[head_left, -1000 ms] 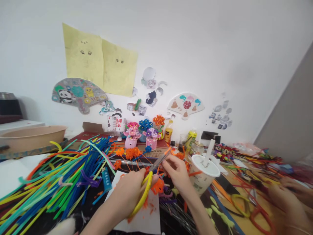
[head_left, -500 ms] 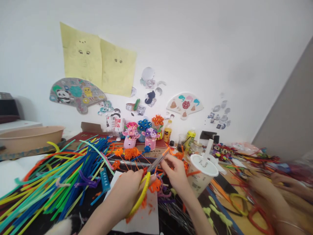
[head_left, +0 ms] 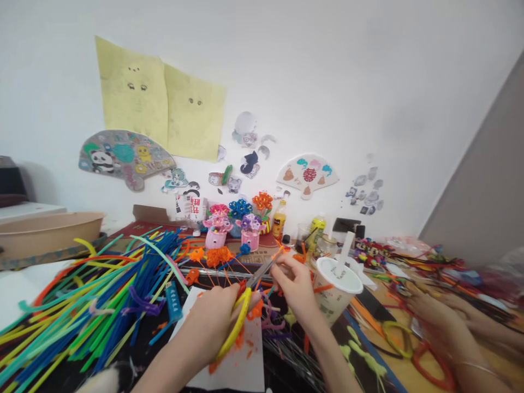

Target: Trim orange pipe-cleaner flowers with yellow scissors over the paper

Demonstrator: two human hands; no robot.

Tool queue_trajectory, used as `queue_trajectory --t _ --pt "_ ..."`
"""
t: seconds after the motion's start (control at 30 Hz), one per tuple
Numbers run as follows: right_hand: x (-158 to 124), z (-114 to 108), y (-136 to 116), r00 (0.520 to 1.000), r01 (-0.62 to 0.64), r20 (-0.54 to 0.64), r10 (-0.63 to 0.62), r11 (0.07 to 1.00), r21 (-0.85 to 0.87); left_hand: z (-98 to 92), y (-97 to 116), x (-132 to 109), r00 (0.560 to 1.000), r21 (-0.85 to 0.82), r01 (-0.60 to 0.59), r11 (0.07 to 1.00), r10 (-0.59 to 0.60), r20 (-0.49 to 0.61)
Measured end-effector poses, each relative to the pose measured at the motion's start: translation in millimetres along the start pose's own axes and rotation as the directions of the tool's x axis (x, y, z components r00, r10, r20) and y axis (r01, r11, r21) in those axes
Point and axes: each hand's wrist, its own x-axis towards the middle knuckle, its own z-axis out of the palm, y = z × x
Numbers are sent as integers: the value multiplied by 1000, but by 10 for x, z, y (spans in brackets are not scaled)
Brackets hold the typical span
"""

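In the head view my left hand (head_left: 215, 316) is closed on yellow-handled scissors (head_left: 236, 327), whose metal blades point up and right toward my other hand. My right hand (head_left: 292, 281) pinches an orange fuzzy stem (head_left: 279, 252) right by the blade tips. Below the scissors lies a white sheet (head_left: 245, 365) strewn with orange fluff clippings. Orange fuzzy flowers (head_left: 219, 256) on thin stems rest just behind my hands.
Colored fuzzy stems (head_left: 102, 305) spread over the left side. A lidded cup (head_left: 333, 295) with a straw stands right of my right hand. Flower pots (head_left: 215, 239) and bottles (head_left: 279, 220) line the back. Another person's hands (head_left: 434, 316) work at the right.
My hands keep nearly the same pose at the scissors and orange stem. The whole view has shifted slightly. The other person's hands at the right have moved a little.
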Motion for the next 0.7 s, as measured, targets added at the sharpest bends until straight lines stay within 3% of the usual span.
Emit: queue_trajectory --t 0.4,0.7 --pt "-10 38 -18 999 -23 43 20 997 78 -103 135 -89 999 4 11 1000 -11 41" --pt "-25 59 21 1000 -8 5 8 1000 -28 -15 28 -15 1000 90 19 996 -18 -8"
